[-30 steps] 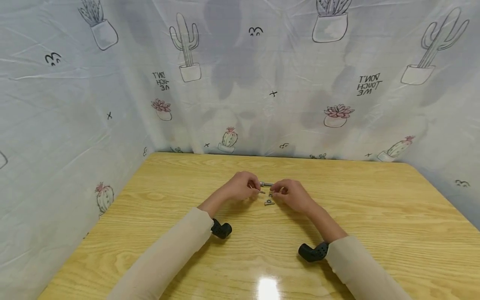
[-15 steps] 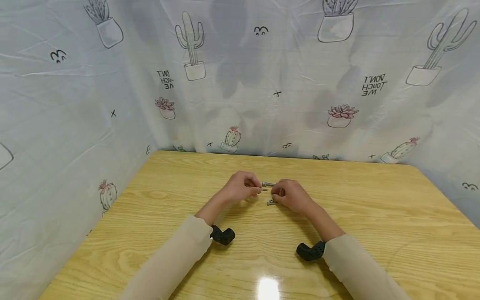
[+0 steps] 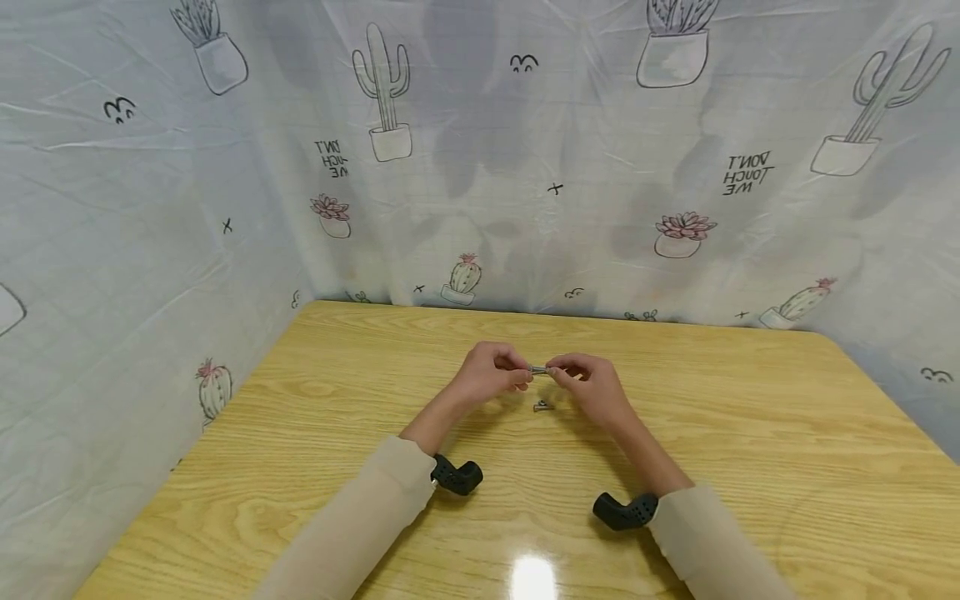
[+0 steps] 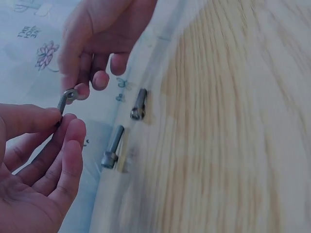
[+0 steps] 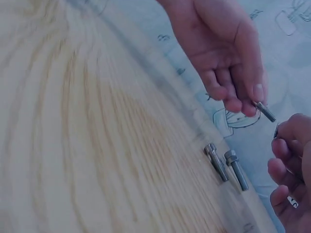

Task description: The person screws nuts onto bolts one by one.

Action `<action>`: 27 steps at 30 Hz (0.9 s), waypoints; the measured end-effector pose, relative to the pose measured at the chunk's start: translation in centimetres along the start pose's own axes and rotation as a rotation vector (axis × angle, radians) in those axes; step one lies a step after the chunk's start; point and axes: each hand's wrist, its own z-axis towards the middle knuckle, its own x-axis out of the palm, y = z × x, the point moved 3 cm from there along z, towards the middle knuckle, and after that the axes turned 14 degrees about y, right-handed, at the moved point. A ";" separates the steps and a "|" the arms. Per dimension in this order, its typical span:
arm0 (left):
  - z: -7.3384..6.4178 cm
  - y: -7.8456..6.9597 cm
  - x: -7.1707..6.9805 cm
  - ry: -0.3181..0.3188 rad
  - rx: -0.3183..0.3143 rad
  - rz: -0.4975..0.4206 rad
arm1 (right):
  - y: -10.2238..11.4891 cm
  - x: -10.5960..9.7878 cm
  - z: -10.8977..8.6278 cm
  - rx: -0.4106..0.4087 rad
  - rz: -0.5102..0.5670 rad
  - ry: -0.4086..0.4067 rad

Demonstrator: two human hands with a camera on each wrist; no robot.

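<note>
My left hand (image 3: 491, 372) pinches a bolt (image 4: 62, 103) between thumb and fingers, its threaded shank pointing toward the other hand. Opposite, my right hand (image 3: 588, 385) pinches a small metal nut (image 4: 71, 94) by the tip of that shank. In the right wrist view a narrow gap shows between the bolt (image 5: 265, 111) and the nut (image 5: 277, 131). A shiny metal bit (image 5: 292, 202) also shows among my right hand's lower fingers; its kind is unclear. Two more bolts, one nearer (image 5: 216, 162) and one farther (image 5: 236, 170), lie on the table below the hands.
The wooden table (image 3: 420, 533) spreads around both hands. Behind it hangs a pale curtain (image 3: 480, 167) with cactus drawings. Black curved camera mounts, left (image 3: 459, 477) and right (image 3: 625, 510), stick out from the wrists.
My right hand has risen from the tabletop with the nut, which lay there a second ago. My left hand has shifted slightly right, bringing the bolt and nut close together.
</note>
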 end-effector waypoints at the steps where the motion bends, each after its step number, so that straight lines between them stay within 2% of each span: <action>1: 0.1 0.0 0.1 0.003 0.005 -0.007 | 0.0 0.0 -0.1 0.006 0.033 -0.006; 6: 0.2 -0.2 0.3 0.005 0.017 -0.045 | 0.0 0.4 -0.3 0.003 0.170 -0.023; 11: 0.0 -0.9 0.2 -0.020 0.021 -0.070 | 0.2 0.6 -0.3 -0.016 0.206 -0.020; 18: -1.3 -3.0 0.5 -0.028 0.022 -0.127 | 0.5 0.4 -0.4 -0.060 0.166 -0.036; 27: -1.3 -3.2 0.4 -0.025 0.045 -0.158 | 1.0 0.1 -0.4 -0.115 0.043 -0.088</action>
